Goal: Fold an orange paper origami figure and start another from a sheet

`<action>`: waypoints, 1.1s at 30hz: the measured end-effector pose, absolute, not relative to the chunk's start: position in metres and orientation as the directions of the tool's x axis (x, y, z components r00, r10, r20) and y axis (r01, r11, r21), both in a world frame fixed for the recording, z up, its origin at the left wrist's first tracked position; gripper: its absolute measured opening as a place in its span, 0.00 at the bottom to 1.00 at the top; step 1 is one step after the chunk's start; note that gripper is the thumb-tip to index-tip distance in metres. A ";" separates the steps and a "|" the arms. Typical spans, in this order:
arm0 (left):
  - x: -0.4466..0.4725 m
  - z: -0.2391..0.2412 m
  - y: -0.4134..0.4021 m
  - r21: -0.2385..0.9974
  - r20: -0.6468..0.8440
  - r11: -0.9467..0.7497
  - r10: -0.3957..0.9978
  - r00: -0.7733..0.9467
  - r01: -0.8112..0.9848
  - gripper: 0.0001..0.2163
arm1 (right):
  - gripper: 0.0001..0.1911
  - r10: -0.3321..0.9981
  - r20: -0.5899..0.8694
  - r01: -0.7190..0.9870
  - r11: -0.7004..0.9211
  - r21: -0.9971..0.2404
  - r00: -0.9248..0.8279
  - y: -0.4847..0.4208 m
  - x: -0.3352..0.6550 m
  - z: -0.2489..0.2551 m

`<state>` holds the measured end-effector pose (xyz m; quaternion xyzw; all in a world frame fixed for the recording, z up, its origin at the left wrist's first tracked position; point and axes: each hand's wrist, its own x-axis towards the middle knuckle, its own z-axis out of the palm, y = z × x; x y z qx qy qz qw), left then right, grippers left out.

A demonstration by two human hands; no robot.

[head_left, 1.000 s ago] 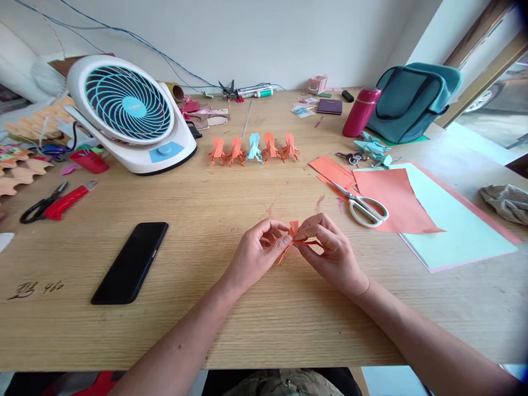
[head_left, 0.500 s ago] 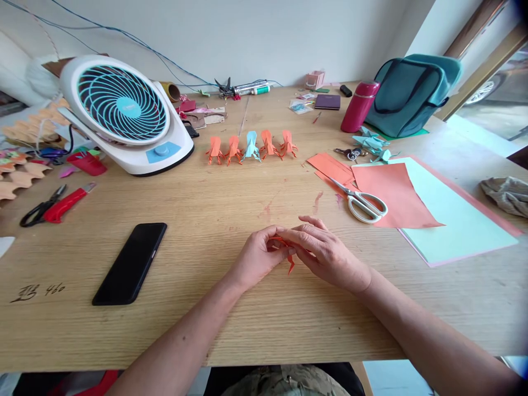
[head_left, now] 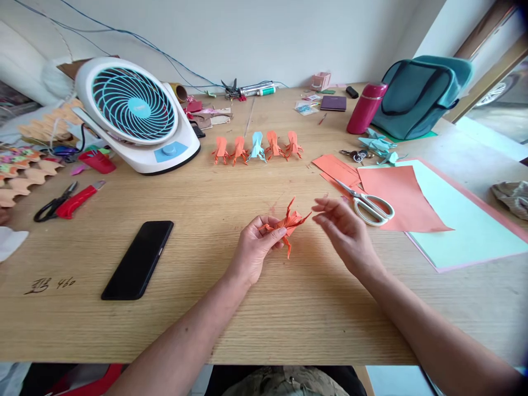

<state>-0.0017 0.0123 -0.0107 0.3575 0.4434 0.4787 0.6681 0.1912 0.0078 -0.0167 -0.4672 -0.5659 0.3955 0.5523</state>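
Note:
My left hand (head_left: 252, 248) pinches an orange folded-paper figure (head_left: 291, 222) between thumb and fingers, above the near middle of the table. Thin pointed legs stick out from it, upward, to the right and downward. Just right of the figure is my right hand (head_left: 348, 234), its thumb and fingers slightly apart with nothing visible between them. Its fingertips are close to the tip of one leg, with a small gap. Farther back stands a row of finished-looking paper figures, several orange ones (head_left: 272, 144) and a light blue one (head_left: 257, 147).
Scissors (head_left: 373, 208) lie on orange paper (head_left: 406, 198) at the right, over pale green sheets (head_left: 466, 236). A black phone (head_left: 138, 261) lies at the left. A fan (head_left: 136, 110), red-handled cutter (head_left: 78, 201), magenta bottle (head_left: 367, 110) and teal bag (head_left: 421, 99) stand or lie farther out.
My hands were together around the orange figure; my right hand has drawn away to the right. The figure is now uncovered, its legs spread in view. The whole view has shifted slightly.

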 end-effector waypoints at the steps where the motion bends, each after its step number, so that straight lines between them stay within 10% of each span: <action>1: -0.002 -0.010 0.012 0.895 -0.256 0.291 0.956 0.144 -0.337 0.17 | 0.17 0.986 0.160 0.027 0.161 -0.987 -0.051 0.008 0.189 -0.018; 8: 0.007 -0.011 0.001 0.903 -0.247 0.297 0.950 0.191 -0.311 0.17 | 0.14 0.959 -0.041 -0.203 -0.101 -0.974 -0.282 0.002 0.173 -0.017; 19: 0.004 -0.012 0.003 1.000 0.030 -0.030 0.987 0.159 -0.002 0.12 | 0.16 0.992 -0.054 -0.152 -0.071 -0.986 -0.111 0.009 0.185 -0.018; 33: -0.002 0.002 0.000 0.998 0.030 -0.042 0.978 0.209 0.055 0.06 | 0.16 0.981 -0.071 -0.083 -0.087 -0.993 -0.183 0.010 0.190 -0.013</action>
